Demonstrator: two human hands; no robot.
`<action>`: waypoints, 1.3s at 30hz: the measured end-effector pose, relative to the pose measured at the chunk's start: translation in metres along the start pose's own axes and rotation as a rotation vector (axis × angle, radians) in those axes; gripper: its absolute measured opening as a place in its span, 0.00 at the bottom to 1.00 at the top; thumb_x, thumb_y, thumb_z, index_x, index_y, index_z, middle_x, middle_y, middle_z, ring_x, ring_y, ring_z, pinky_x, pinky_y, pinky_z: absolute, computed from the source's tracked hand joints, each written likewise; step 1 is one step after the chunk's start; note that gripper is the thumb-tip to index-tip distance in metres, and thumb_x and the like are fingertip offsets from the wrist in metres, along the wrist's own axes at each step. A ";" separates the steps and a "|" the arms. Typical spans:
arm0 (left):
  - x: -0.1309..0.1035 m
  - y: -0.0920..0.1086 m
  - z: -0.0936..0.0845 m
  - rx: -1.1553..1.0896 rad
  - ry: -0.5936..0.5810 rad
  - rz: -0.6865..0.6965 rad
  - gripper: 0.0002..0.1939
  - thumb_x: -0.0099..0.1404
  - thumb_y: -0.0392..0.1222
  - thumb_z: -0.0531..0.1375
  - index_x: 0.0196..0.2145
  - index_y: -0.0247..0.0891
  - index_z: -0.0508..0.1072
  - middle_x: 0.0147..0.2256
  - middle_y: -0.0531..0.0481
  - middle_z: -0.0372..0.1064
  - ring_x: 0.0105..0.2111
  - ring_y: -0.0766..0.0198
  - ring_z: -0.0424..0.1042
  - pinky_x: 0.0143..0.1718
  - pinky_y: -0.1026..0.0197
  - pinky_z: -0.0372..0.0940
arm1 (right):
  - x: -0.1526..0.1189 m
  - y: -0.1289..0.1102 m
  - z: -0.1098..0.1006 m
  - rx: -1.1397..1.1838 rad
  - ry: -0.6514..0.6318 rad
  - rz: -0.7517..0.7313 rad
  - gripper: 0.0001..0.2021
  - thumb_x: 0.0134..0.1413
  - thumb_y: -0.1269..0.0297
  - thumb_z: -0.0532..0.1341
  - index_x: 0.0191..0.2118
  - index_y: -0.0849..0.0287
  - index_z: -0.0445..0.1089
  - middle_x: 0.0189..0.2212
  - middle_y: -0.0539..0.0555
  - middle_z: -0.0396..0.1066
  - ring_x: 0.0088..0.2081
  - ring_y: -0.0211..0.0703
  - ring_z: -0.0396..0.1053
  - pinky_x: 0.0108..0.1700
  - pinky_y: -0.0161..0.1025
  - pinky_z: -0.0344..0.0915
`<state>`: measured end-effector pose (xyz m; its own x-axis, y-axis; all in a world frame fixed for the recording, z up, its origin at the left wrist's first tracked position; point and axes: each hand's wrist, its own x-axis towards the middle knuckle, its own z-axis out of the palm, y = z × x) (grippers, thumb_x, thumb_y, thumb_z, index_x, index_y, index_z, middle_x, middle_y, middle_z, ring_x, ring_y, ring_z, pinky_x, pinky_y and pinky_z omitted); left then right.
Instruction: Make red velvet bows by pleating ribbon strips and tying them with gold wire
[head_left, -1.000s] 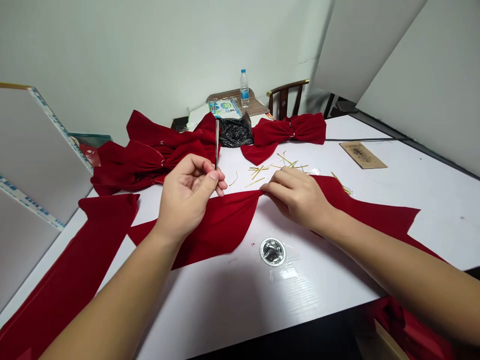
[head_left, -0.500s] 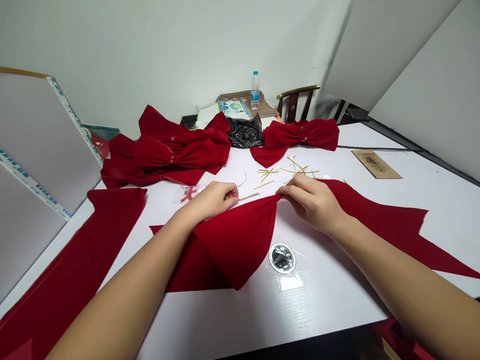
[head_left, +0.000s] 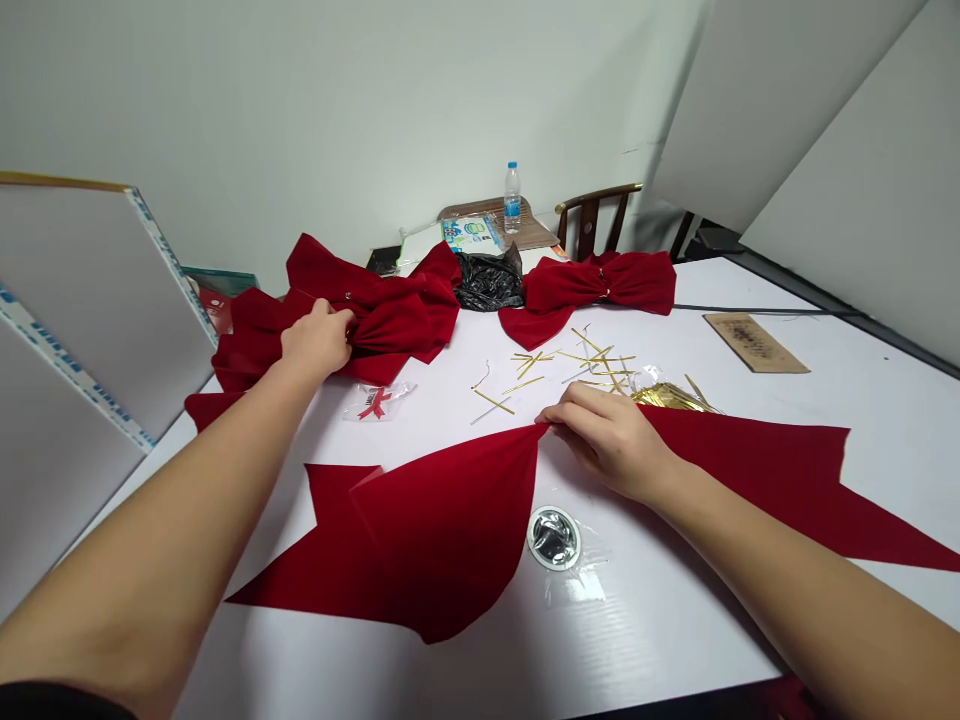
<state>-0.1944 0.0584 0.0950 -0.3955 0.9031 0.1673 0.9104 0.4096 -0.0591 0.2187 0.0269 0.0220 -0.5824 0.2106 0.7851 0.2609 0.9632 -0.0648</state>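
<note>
My right hand point(head_left: 607, 440) pinches the gathered middle of a red velvet ribbon point(head_left: 420, 530). One folded loop and a notched tail spread to the left of the pinch, and another notched tail runs right, partly behind my wrist. My left hand point(head_left: 316, 340) reaches to the back left, its fingers curled at the middle of a red bow point(head_left: 397, 325) on top of a pile; the fingertips are partly hidden. Between the hands and the bows lie scattered gold twist ties point(head_left: 600, 355), with one gold tie point(head_left: 495, 402) nearer the ribbon.
A round silver-rimmed disc point(head_left: 553, 538) sits on the white table point(head_left: 637, 640). More red bows point(head_left: 600, 285) lie at the back right beside a black plastic bag point(head_left: 489, 280). A cardboard piece point(head_left: 756, 343) rests at right. Behind stand a water bottle point(head_left: 512, 200) and a chair point(head_left: 596, 220).
My left hand has moved from the twist ties beside the ribbon to the bow pile at the back left. The right hand keeps its pinch. The ribbon's left tail is now uncovered.
</note>
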 end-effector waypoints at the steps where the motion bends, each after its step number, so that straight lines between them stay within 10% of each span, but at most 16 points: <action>1: 0.003 -0.003 0.005 0.024 -0.010 0.014 0.27 0.60 0.45 0.62 0.57 0.45 0.76 0.60 0.34 0.62 0.52 0.31 0.69 0.46 0.38 0.66 | 0.000 -0.001 0.000 0.012 0.001 0.003 0.06 0.66 0.77 0.57 0.40 0.64 0.70 0.30 0.51 0.63 0.30 0.35 0.60 0.30 0.33 0.57; 6: 0.004 -0.016 0.003 0.005 0.094 0.083 0.21 0.68 0.48 0.58 0.56 0.44 0.77 0.58 0.40 0.64 0.57 0.39 0.66 0.51 0.44 0.65 | 0.002 -0.002 0.001 0.031 0.007 0.012 0.06 0.67 0.75 0.56 0.39 0.64 0.70 0.29 0.51 0.62 0.29 0.34 0.58 0.29 0.32 0.56; 11: -0.021 -0.008 -0.061 -0.058 0.396 0.247 0.21 0.75 0.53 0.53 0.53 0.36 0.74 0.57 0.43 0.67 0.63 0.40 0.57 0.64 0.37 0.52 | -0.001 0.000 0.005 0.047 -0.026 0.012 0.07 0.67 0.75 0.55 0.40 0.63 0.70 0.29 0.52 0.64 0.29 0.35 0.60 0.29 0.32 0.58; 16: -0.072 0.036 -0.101 -0.163 0.267 0.187 0.19 0.70 0.50 0.58 0.51 0.36 0.74 0.38 0.47 0.74 0.44 0.51 0.73 0.51 0.48 0.64 | -0.002 -0.011 0.009 0.082 -0.054 0.003 0.08 0.67 0.76 0.54 0.41 0.63 0.71 0.29 0.52 0.65 0.30 0.36 0.61 0.30 0.34 0.59; 24: -0.130 0.115 -0.019 -0.840 -0.356 0.448 0.18 0.63 0.55 0.62 0.42 0.38 0.75 0.29 0.52 0.75 0.31 0.60 0.73 0.35 0.60 0.64 | 0.002 -0.024 0.010 0.104 -0.073 -0.037 0.09 0.67 0.76 0.54 0.40 0.63 0.72 0.29 0.52 0.64 0.30 0.37 0.59 0.31 0.34 0.59; 30: -0.146 0.139 0.029 -0.969 -0.433 0.491 0.19 0.68 0.51 0.57 0.49 0.36 0.76 0.32 0.51 0.75 0.33 0.61 0.72 0.39 0.59 0.67 | -0.004 -0.016 0.016 0.080 -0.126 0.055 0.11 0.67 0.75 0.54 0.40 0.64 0.74 0.31 0.53 0.65 0.30 0.36 0.60 0.31 0.32 0.59; 39: -0.152 0.127 0.031 -0.898 -0.349 0.672 0.18 0.65 0.39 0.59 0.52 0.39 0.75 0.43 0.48 0.79 0.42 0.58 0.77 0.47 0.57 0.70 | -0.013 -0.017 0.026 0.002 -0.252 0.190 0.09 0.70 0.67 0.58 0.40 0.64 0.74 0.31 0.54 0.70 0.30 0.36 0.66 0.30 0.33 0.58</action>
<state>-0.0226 -0.0234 0.0312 0.3124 0.9466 0.0795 0.6526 -0.2747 0.7061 0.2016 0.0121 -0.0028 -0.6956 0.4216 0.5817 0.3824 0.9027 -0.1971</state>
